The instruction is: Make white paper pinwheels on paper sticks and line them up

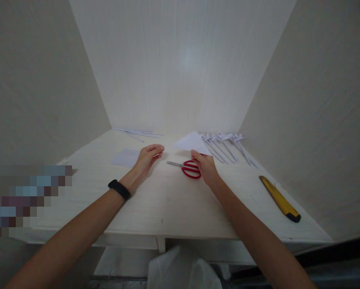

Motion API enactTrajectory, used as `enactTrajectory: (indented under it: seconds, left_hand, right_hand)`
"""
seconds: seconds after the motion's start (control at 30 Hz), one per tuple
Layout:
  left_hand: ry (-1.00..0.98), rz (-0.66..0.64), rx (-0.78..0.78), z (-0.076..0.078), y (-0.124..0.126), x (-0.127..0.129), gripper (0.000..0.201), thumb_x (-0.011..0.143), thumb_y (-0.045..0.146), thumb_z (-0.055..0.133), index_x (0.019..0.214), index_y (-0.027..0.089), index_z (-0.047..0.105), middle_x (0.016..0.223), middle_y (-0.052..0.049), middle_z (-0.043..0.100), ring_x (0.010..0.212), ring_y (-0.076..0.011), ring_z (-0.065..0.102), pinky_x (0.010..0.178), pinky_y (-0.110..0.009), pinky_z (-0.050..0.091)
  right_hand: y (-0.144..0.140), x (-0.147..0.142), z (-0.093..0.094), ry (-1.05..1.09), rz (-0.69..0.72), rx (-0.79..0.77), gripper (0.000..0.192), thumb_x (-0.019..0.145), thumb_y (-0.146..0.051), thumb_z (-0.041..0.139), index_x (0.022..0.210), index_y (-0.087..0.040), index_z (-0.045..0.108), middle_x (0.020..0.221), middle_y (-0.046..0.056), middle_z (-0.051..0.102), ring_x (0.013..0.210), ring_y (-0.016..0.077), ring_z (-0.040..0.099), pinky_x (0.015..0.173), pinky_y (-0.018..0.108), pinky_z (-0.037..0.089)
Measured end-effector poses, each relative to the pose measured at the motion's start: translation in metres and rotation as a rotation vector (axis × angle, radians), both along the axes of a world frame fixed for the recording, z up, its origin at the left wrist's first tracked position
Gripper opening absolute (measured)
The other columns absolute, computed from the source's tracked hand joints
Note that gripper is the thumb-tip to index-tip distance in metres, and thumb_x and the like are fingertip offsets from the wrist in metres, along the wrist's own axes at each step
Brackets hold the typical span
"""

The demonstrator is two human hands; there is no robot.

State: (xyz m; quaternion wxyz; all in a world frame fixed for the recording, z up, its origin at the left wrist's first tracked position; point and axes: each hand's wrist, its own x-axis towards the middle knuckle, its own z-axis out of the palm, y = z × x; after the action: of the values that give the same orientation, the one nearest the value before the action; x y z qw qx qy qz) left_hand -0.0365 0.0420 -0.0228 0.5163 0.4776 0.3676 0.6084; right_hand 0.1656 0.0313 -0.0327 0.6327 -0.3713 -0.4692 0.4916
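Note:
A white sheet of paper [192,143] with a pointed top is raised above the table. My right hand [204,164] pinches its lower edge between thumb and fingers. To the left of the sheet, my left hand [150,155] hovers with loosely curved fingers, open and with nothing visible in it. A pair of scissors [191,169] with red handles lies right beside my right hand, its blades pointing left. Flat on the table, another piece of white paper [124,157] is partly covered by my left hand.
Several thin white paper sticks [138,133] lie at the back left. Several paper pinwheel-like shapes on sticks [225,144] are lined up at the back right. A yellow utility knife [279,198] rests near the right wall. Walls enclose the white table [180,212] on three sides.

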Motion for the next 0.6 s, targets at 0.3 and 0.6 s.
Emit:
enactTrajectory:
  seconds: [0.3, 0.6]
  left_hand:
    - [0.073, -0.223, -0.045, 0.004, -0.019, 0.021, 0.022, 0.057, 0.026, 0.082, 0.069, 0.013, 0.069, 0.063, -0.001, 0.064, 0.057, -0.0109, 0.054, 0.060, -0.024, 0.044]
    - [0.036, -0.182, -0.012, 0.003, -0.014, 0.017, 0.023, 0.058, 0.022, 0.081, 0.076, 0.013, 0.068, 0.067, 0.000, 0.065, 0.060, -0.0101, 0.056, 0.062, -0.022, 0.043]
  right_hand:
    - [-0.014, -0.013, 0.005, -0.151, 0.114, 0.013, 0.028, 0.060, -0.037, 0.077, 0.080, -0.020, 0.066, 0.081, 0.002, 0.067, 0.074, 0.0175, 0.058, 0.071, 0.031, 0.047]
    - [-0.017, -0.007, 0.008, -0.109, 0.278, 0.103, 0.033, 0.072, -0.046, 0.069, 0.094, -0.024, 0.058, 0.076, -0.002, 0.063, 0.066, 0.0125, 0.056, 0.067, 0.026, 0.046]
